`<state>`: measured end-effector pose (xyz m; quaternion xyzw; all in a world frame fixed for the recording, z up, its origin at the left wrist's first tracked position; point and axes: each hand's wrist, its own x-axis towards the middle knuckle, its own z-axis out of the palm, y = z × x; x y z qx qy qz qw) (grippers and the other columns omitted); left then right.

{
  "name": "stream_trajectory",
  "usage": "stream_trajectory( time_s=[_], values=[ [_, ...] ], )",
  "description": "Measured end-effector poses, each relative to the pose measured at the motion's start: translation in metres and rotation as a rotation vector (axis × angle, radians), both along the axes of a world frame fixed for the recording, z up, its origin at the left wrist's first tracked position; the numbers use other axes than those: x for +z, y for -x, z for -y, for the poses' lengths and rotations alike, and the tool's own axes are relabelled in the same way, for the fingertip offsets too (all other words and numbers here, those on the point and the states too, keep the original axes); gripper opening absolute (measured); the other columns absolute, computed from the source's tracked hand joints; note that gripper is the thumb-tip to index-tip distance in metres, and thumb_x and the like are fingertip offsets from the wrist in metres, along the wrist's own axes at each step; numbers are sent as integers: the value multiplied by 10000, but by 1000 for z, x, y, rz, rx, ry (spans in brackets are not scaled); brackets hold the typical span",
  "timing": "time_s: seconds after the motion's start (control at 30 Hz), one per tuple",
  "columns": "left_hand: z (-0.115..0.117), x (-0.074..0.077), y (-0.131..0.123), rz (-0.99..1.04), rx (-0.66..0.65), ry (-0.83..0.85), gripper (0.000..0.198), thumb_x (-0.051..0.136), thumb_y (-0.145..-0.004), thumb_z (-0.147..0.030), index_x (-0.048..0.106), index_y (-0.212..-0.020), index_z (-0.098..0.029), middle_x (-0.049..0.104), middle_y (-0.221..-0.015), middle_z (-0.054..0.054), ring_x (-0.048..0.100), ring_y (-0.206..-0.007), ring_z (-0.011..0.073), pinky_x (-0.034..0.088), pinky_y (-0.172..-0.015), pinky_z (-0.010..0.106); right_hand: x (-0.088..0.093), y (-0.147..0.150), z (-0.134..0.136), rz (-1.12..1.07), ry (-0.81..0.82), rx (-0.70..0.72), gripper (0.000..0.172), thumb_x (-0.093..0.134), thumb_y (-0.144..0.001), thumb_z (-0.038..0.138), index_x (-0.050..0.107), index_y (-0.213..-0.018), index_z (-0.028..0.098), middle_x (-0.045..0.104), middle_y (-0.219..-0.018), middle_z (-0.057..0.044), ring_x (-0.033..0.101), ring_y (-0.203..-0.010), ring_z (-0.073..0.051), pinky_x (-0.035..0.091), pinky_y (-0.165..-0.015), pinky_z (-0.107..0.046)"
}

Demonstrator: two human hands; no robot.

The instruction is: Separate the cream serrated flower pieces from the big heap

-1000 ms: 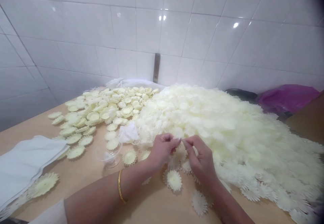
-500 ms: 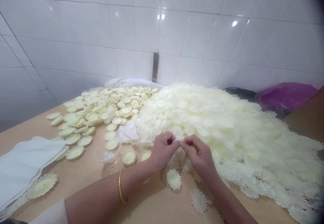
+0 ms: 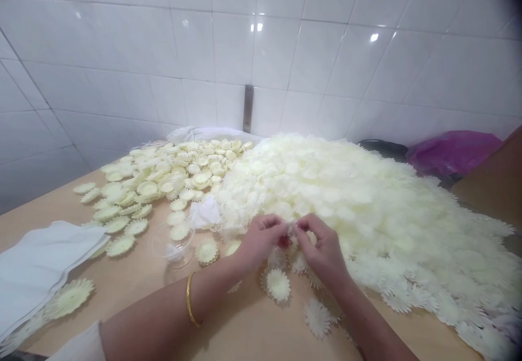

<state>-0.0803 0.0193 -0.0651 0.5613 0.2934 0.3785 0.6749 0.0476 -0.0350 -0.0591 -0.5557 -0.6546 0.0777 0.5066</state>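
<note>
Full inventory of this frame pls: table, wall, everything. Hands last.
flower-piece heap: one, too many pieces to count, pale cream, table centre to right
flat flower discs: dozens, yellower cream, spread back left
loose flower pieces: several, cream, on the table near the hands
clear cup: 1, transparent, left of the hands
white cloth: 1, white, table's left edge
crumpled scrap: 1, white, at the heap's left edge
purple bag: 1, purple, back right
metal strip: 1, grey, on the wall
table: 1, tan
tiled wall: white, behind
gold bangle: 1, gold, left wrist
left hand, right hand: fingertips meeting, pinching a small pale piece
</note>
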Motion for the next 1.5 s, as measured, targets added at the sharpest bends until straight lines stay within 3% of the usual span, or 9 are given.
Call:
stream_trajectory(
  time_s=[0.13, 0.3, 0.47, 0.6, 0.7, 0.87, 0.97, 1.2, 1.5],
  values=[
    [-2, 1, -2, 15, 125, 131, 118, 588, -647, -211, 525, -578, -139, 552, -538, 14, 532, -512, 114, 427, -566, 261, -2, -2, -1, 119, -124, -172, 133, 457, -734, 125, 432, -615, 180, 451, -588, 17, 442, -554, -112, 367, -530, -226],
    [-4, 1, -4, 42, 140, 45, 166, 581, -674, -240, 511, -558, -144, 521, -487, -7, 518, -478, 104, 413, -539, 247, 0, -12, -2, 311, -281, -406, 135, 449, -724, 99, 422, -620, 181, 450, -584, 9, 434, -547, -119, 361, -532, -237],
    [-21, 8, 7, 38, 325, 69, 136, 575, -674, -223, 513, -578, -149, 565, -552, 15, 510, -497, 92, 414, -534, 241, 4, -30, -2, 360, -403, -681, 124, 444, -755, 124, 437, -644, 178, 460, -605, -6, 437, -548, -130, 350, -525, -249],
    [-21, 10, 8, 66, 212, 3, 158, 607, -668, -266, 539, -595, -144, 569, -576, 17, 524, -527, 99, 429, -572, 259, 1, -24, -3, 364, -264, -527, 88, 501, -781, 218, 457, -718, 174, 481, -625, -3, 447, -553, -132, 361, -542, -259],
    [-17, 4, 5, 59, 161, 22, 187, 643, -643, -271, 518, -585, -145, 564, -567, 10, 515, -509, 94, 409, -542, 247, 0, -15, -2, 335, -301, -461, 38, 475, -799, 189, 473, -765, 173, 502, -669, -13, 470, -602, -139, 377, -587, -269],
    [-17, -7, 3, 65, 154, 83, 266, 675, -625, -289, 458, -553, -153, 537, -512, -11, 462, -437, 70, 349, -456, 212, 3, -11, 2, 280, -284, -307, 114, 448, -817, 162, 487, -711, 176, 507, -678, -16, 470, -632, -138, 376, -596, -267],
    [-16, -9, 2, 103, 97, 106, 294, 682, -626, -316, 445, -558, -157, 528, -483, -16, 447, -421, 66, 328, -430, 200, 6, -9, 4, 203, -205, -183, 142, 474, -811, 188, 486, -671, 176, 502, -664, -10, 473, -624, -133, 386, -582, -260],
    [-11, -8, 1, 155, -98, 204, 284, 687, -638, -319, 470, -589, -142, 566, -530, 6, 510, -461, 82, 379, -469, 209, 10, -4, 4, -10, 37, 111, 131, 469, -824, 214, 587, -779, 178, 586, -750, -33, 549, -723, -155, 437, -659, -273],
    [-8, -6, 0, 144, -186, 167, 265, 644, -692, -340, 507, -620, -126, 582, -561, 24, 543, -483, 95, 420, -510, 232, 9, -3, 4, -20, 76, 77, 159, 465, -800, 184, 538, -660, 167, 544, -627, -4, 510, -608, -132, 401, -584, -248]
  ],
)
